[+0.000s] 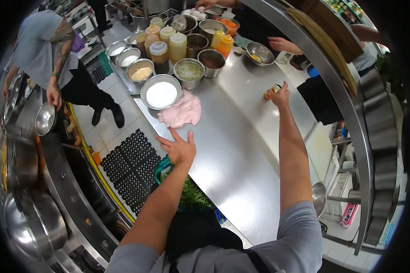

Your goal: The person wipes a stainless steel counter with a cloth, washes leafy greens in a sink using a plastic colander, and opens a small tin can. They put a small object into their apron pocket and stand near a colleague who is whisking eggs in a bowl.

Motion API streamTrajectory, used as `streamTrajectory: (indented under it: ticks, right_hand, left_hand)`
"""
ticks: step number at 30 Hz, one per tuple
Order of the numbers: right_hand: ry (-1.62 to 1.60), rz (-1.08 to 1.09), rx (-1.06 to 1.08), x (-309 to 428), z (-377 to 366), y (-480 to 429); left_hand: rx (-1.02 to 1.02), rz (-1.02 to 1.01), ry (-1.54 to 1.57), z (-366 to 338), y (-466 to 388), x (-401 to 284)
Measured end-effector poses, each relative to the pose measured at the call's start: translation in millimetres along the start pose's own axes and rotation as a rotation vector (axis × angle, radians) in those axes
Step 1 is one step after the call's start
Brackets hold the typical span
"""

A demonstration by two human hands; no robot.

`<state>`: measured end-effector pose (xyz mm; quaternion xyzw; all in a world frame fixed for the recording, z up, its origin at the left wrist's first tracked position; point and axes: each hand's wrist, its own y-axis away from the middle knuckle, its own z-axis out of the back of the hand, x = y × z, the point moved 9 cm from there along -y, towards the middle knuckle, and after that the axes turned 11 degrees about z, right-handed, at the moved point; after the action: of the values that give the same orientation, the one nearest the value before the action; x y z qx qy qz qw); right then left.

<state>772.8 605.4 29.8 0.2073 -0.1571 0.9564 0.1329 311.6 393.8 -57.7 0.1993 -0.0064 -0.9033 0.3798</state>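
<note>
My left hand (180, 148) hovers over or rests at the edge of the steel table (232, 163); which one, I cannot tell. Its fingers are spread and hold nothing, just short of a crumpled pink cloth (184, 109). A steel bowl of white powder or grains (161, 91) stands against the cloth's far side. On the right, with the arm stretched out, my right hand (281, 95) grips a small can or jar (268, 94) on the tabletop. My fingers partly hide it.
Squeeze bottles (178, 46) and steel bowls of ingredients crowd the table's far end. A mixing bowl (259, 54) holds something yellow near another person's hand (283, 45). At left, a person (41, 51) holds a steel bowl (45, 118) beside the stove. A metal shelf edge (353, 136) curves overhead at right.
</note>
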Motion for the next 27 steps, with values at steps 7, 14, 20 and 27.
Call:
streamTrajectory:
  ticks: [7, 14, 20, 27]
  right_hand:
    - [0.019, 0.112, 0.107, -19, -8, -19]
    - [-1.477, -0.188, 0.209, 28, 9, 148]
    - [-1.917, -0.253, 0.229, 98, 54, 275]
    - [-1.715, -0.211, 0.056, 117, 108, 358]
  left_hand:
    - [0.036, -0.019, -0.001, -3, 0, -10]
    - [0.033, -0.036, 0.069, -2, -7, -8]
    - [0.082, -0.023, 0.149, -13, -7, -3]
    - [0.389, -0.242, 0.496, 19, 22, 1]
